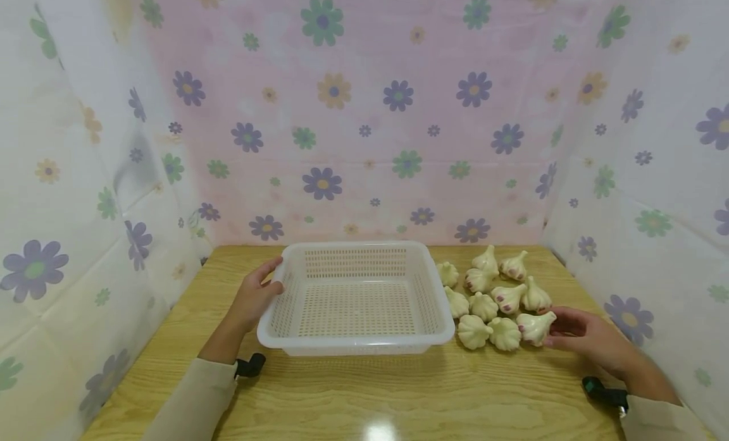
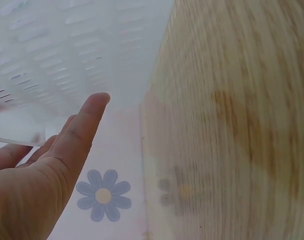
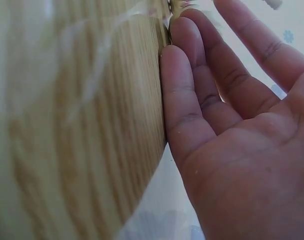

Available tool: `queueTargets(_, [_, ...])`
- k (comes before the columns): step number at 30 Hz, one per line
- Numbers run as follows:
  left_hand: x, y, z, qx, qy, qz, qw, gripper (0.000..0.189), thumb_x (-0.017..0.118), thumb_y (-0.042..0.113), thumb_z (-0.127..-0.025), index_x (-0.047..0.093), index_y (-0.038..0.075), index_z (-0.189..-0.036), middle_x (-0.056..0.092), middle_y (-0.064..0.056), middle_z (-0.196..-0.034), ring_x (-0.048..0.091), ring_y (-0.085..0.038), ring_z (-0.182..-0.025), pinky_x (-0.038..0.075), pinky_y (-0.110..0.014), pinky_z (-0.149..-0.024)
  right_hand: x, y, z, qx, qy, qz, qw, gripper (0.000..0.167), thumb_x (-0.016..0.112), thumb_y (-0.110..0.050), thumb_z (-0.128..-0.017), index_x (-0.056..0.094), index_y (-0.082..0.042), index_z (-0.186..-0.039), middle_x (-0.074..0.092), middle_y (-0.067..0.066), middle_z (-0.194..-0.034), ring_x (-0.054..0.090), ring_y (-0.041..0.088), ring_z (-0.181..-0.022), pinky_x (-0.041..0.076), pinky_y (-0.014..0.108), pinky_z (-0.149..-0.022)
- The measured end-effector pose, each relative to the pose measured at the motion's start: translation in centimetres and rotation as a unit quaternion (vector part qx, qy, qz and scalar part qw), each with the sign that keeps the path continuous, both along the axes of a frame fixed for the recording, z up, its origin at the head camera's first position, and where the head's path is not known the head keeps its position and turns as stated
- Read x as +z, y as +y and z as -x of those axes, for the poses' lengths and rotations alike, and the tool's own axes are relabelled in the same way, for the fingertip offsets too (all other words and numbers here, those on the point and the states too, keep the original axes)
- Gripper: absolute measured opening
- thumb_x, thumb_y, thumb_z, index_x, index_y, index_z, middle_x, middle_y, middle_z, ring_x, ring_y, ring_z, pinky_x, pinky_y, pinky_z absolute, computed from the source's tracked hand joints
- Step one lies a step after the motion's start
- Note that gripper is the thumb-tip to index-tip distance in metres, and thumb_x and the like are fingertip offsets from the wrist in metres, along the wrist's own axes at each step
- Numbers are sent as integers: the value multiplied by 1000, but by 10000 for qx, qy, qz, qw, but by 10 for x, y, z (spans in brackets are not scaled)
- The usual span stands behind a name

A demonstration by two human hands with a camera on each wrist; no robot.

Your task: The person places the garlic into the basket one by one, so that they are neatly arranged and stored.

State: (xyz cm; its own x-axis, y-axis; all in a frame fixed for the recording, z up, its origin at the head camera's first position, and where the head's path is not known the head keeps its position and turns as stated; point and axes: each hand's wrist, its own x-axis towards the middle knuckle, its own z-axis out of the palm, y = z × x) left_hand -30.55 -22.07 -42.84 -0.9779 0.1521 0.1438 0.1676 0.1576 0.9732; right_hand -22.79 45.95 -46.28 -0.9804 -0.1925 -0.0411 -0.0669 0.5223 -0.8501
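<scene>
A white plastic basket [image 1: 355,341] with slotted walls sits in the middle of the wooden table. My left hand [image 1: 253,298] grips its left side, thumb at the rim; in the left wrist view, the fingers [image 2: 76,132] lie along the outer wall. Several garlic bulbs [image 1: 483,307] are clustered right of the basket. At the cluster's near right, my right hand [image 1: 592,340] has its fingertips and thumb beside the stem of one garlic bulb [image 1: 534,328]. The right wrist view shows the fingers [image 3: 177,85] fairly straight, low by the table, with the bulb mostly hidden behind them.
The light wooden table [image 1: 319,397] extends in front of the basket. Flower-printed cloth [image 1: 364,200] closes off the back and both sides. A dark wrist device [image 1: 605,393] sits below the right wrist, and another dark wrist device [image 1: 250,365] is by the left.
</scene>
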Motion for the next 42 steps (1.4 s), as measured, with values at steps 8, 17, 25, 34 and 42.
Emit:
queueTargets(8, [-5,-2,0,61,-31,58,10000,71,53,1,-97,31,10,-164,30,-14,-168,53,-46,-135,62,-35,-83,-4,0,2,271,-78,95,9996,65,70,-16,-98,41,3,-154,67,-15,-126,66,1,-111,60,28,-85])
queueTargets(17, [0,2,3,21,-12,24,10000,71,51,-1,-96,29,6,-164,30,-18,-168,51,-46,-137,62,-35,-84,-4,-3,0,33,42,-190,9998,67,73,-21,-96,46,2,-153,67,-12,-128,65,-3,-109,58,24,-83])
queueTargets(25, [2,2,2,77,-114,-10,9999,72,52,-1,-96,30,9,-164,29,-15,-169,51,-45,-138,62,-33,-83,-2,-3,2,116,50,-287,9995,71,75,-22,-95,44,5,-153,64,0,-134,62,-10,-110,58,22,-84])
queueTargets(34, [4,1,0,132,-194,20,9997,73,52,0,-96,29,11,-164,28,-14,-169,53,-46,-135,63,-36,-81,0,-9,6,41,335,-542,9980,62,76,-27,-94,55,-3,-147,71,0,-128,67,-3,-106,59,25,-82])
queueTargets(42, [3,3,0,-39,-129,-60,9999,73,51,-1,-97,26,8,-165,25,-14,-170,50,-45,-139,62,-35,-84,1,-10,-2,-303,242,-662,9971,57,75,-33,-95,60,-5,-143,74,1,-125,68,-3,-104,58,25,-81])
